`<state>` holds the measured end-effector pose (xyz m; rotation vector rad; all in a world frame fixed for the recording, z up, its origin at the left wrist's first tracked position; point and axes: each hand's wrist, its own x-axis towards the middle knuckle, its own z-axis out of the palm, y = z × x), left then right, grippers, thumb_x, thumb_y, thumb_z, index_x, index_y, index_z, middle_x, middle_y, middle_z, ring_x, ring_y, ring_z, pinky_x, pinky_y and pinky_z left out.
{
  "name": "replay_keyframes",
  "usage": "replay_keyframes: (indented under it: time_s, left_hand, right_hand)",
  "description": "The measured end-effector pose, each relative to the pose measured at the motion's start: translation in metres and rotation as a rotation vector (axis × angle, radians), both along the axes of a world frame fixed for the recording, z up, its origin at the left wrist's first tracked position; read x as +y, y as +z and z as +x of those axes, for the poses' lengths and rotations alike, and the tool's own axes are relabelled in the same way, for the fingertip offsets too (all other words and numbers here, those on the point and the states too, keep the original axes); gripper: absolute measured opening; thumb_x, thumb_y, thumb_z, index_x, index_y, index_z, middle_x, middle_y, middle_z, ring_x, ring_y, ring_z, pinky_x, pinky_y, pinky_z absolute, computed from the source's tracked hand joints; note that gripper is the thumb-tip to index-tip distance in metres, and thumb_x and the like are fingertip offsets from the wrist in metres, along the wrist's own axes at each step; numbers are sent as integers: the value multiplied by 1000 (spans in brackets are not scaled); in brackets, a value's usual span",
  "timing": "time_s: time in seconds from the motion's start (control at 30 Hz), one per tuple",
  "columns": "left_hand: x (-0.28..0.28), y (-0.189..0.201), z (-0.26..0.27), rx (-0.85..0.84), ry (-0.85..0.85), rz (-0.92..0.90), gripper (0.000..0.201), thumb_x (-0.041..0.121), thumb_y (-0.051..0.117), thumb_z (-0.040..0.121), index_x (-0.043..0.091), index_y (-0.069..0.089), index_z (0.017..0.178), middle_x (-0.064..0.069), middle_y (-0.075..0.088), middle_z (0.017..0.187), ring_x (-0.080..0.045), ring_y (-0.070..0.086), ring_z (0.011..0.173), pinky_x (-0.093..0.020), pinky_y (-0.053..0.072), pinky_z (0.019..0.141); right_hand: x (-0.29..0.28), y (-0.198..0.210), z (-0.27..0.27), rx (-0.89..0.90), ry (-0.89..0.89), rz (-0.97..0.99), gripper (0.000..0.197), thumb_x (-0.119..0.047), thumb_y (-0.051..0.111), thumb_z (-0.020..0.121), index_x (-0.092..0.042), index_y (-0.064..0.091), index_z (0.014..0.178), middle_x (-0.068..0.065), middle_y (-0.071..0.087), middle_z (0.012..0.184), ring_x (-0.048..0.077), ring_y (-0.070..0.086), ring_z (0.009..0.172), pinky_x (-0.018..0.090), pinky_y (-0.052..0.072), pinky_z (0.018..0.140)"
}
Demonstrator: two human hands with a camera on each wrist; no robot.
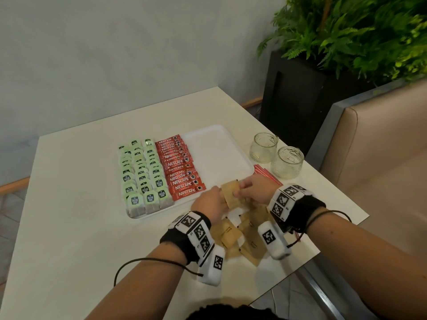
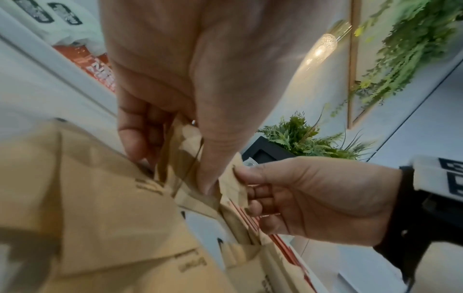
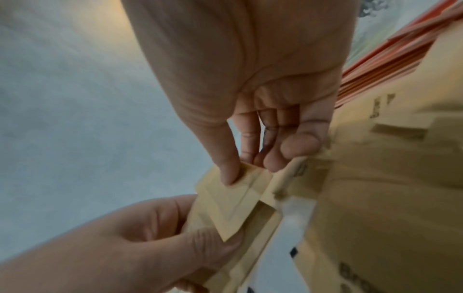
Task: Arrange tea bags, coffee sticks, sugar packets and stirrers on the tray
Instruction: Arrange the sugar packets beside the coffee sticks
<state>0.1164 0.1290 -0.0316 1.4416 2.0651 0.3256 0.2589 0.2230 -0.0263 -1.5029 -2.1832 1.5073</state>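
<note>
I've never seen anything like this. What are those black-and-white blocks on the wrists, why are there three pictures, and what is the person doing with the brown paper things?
There is no robot here, only a person wearing cameras. The patterned blocks are strapped to the wrists. The wide picture comes from a camera on the head; the other two look along each hand from the wrist.

On the table lies a white tray. Rows of green tea bags and red coffee sticks already fill its left part; the right part is bare. Beside it stand two glass jars and a bundle of red-wrapped sticks, probably the stirrers.

The left hand and right hand together pinch a few brown sugar packets at the tray's near edge. More loose packets lie on the table below them.
</note>
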Motion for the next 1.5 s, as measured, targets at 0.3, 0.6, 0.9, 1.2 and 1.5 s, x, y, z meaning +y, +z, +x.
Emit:
replay_keyframes:
  time_s: [0.3, 0.6, 0.9, 1.2, 1.5]
  left_hand:
    - [-8, 28, -21, -962, 283, 117, 27, 2, 56, 90, 12, 65, 113, -18, 71, 109, -30, 70, 99, -39, 60, 80]
    - [-20, 33, -64, -993, 361, 288, 18, 12, 61, 96, 10, 63, 114, -14, 74, 105, -31, 72, 91, -37, 60, 77]
    - [-5, 49, -82, -755, 127, 254, 23, 16, 71, 89, 13, 66, 111, -8, 75, 102, -25, 73, 93, -40, 59, 84]
    - [27, 41, -101, -806, 338, 348, 21, 13, 68, 90, 13, 65, 111, -7, 74, 104, -23, 73, 90, -34, 61, 73]
    - [64, 39, -159, -806, 591, 479, 26, 19, 70, 89, 16, 62, 114, -5, 74, 103, -22, 74, 86, -38, 61, 78]
  right_hand:
    - [-8, 18, -10, 180, 53, 70, 16, -23, 64, 92, -10, 63, 101, 3, 70, 81, 11, 63, 66, 28, 51, 62]
    - [11, 43, -28, 187, 213, 197, 22, -15, 53, 98, -21, 67, 114, 2, 65, 99, 11, 58, 78, 24, 50, 62]
    - [36, 79, -71, 207, 364, 198, 43, -6, 78, 78, -22, 61, 115, 2, 75, 81, 1, 66, 69, 8, 46, 64]
    - [72, 51, -106, 280, 93, 122, 33, -23, 78, 80, -15, 67, 110, 7, 71, 94, 11, 65, 77, 22, 52, 62]
    - [138, 12, -159, 172, -31, 48, 15, -18, 70, 88, -6, 71, 97, 19, 72, 99, 23, 66, 76, 27, 58, 66]
